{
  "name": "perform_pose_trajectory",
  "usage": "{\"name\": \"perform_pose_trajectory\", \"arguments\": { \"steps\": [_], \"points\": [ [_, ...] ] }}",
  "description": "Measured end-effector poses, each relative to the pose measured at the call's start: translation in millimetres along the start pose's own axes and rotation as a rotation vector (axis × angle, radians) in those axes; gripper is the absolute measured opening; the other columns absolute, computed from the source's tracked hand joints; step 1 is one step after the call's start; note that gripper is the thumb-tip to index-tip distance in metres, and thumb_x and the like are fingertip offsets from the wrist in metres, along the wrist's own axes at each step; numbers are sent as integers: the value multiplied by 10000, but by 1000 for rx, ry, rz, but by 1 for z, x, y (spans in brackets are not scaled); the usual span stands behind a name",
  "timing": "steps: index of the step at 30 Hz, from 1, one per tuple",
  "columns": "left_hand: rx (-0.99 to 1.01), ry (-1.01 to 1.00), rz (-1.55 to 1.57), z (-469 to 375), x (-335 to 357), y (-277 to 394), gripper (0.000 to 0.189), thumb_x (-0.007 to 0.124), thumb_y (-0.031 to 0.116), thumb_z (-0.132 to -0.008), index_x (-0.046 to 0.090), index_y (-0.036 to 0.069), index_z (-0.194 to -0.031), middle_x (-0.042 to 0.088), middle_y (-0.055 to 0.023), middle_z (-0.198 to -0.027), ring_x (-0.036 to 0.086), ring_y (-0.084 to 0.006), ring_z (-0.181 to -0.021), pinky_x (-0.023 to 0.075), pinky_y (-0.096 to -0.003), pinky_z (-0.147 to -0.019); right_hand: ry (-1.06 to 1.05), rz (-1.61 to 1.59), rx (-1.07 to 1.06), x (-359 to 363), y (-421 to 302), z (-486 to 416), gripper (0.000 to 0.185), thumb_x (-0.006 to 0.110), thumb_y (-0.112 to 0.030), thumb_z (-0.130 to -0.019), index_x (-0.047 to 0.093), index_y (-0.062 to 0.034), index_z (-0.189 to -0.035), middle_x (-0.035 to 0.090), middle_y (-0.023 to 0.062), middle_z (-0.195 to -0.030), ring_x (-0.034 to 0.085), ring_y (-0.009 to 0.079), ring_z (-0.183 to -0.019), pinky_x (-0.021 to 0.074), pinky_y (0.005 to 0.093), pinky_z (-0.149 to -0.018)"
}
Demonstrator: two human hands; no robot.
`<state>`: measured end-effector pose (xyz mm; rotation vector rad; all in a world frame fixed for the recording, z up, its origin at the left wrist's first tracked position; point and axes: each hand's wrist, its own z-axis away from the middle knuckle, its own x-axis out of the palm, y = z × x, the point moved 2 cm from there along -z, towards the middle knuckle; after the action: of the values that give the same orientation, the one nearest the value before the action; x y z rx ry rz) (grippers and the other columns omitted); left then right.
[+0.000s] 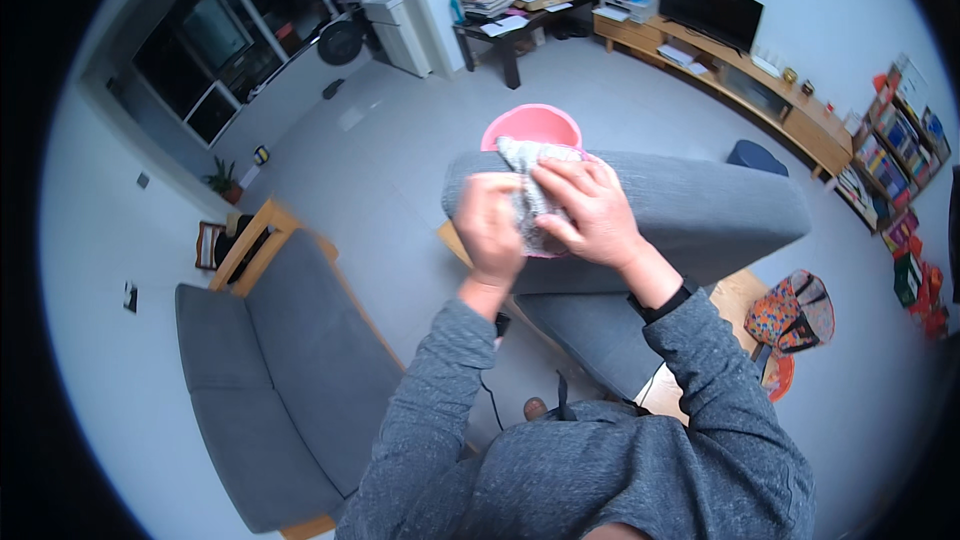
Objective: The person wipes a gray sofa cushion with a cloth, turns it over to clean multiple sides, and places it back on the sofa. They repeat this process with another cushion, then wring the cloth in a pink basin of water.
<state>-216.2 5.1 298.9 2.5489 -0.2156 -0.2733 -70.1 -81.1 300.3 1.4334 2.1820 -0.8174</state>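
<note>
A grey and white cloth (531, 199) with a pink edge is held up in front of me. My right hand (589, 206) grips it, fingers and thumb laid across its near face. Against the cloth's left edge is my left hand (491, 225), fingers curled and blurred by motion; whether they pinch the cloth is unclear. Just beyond both hands stands a large grey sofa cushion (697, 195), tilted up on a wooden-framed seat. Behind it, a pink basin (531, 124) shows partly, its lower part hidden by the cushion and cloth.
Another grey sofa (315, 337) with a wooden frame is at left. A patterned bag (787, 315) and an orange basin (780, 377) sit at right. Beyond are a dark stool (756, 156), a wooden TV cabinet (817, 135) and a cluttered dark table (510, 41). A cable (491, 401) hangs near my feet.
</note>
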Motion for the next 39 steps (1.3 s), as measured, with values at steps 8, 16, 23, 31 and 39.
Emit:
{"name": "perform_pose_trajectory", "arguments": {
  "steps": [8, 16, 23, 31, 39],
  "points": [
    [-221, -245, -435, -23, -9, -65, 499, 198, 369, -1056, 505, 100, -1343, 623, -65, -1281, 522, -239, -1245, 203, -450, -1144, -6, 189, 70, 26, -27, -21, 710, 689, -555, -740, 572, -81, -1255, 501, 150, -1354, 424, 390, -1281, 237, 603, -1114],
    [-240, -327, -662, -16, -29, -81, 544, 159, 393, -1063, 469, 80, -1383, 654, -54, -1225, 512, -273, -1227, 260, -439, -1095, -28, 191, -84, 13, 1, 16, 496, 651, -313, -806, 574, -174, -1276, 522, 70, -1353, 489, 282, -1263, 341, 487, -1096],
    [-201, -350, -739, -23, -20, -79, 441, 267, 323, -1060, 492, 74, -1346, 660, -52, -1213, 527, -272, -1192, 283, -430, -1075, 54, 525, 128, -108, 92, 96, 460, 677, -160, -754, 626, -206, -1209, 635, 82, -1219, 608, 248, -1089, 421, 499, -1024],
    [-148, -382, -972, -35, 19, -48, 372, 386, 300, -1025, 588, 76, -1243, 628, -73, -1178, 534, -271, -1166, 290, -442, -1069, 453, 325, 555, -168, 162, 178, 182, 571, 29, -834, 635, -39, -989, 653, 133, -1097, 587, 333, -1059, 434, 415, -977],
    [-115, -699, -319, -18, 140, 42, 349, 568, 185, -935, 585, 41, -1252, 603, -149, -1230, 537, -311, -1201, 325, -477, -1087, 463, 508, 459, -167, 147, 166, 290, 591, -6, -737, 595, -74, -1018, 600, 69, -1141, 541, 267, -1155, 343, 495, -1087]
  ]
}}
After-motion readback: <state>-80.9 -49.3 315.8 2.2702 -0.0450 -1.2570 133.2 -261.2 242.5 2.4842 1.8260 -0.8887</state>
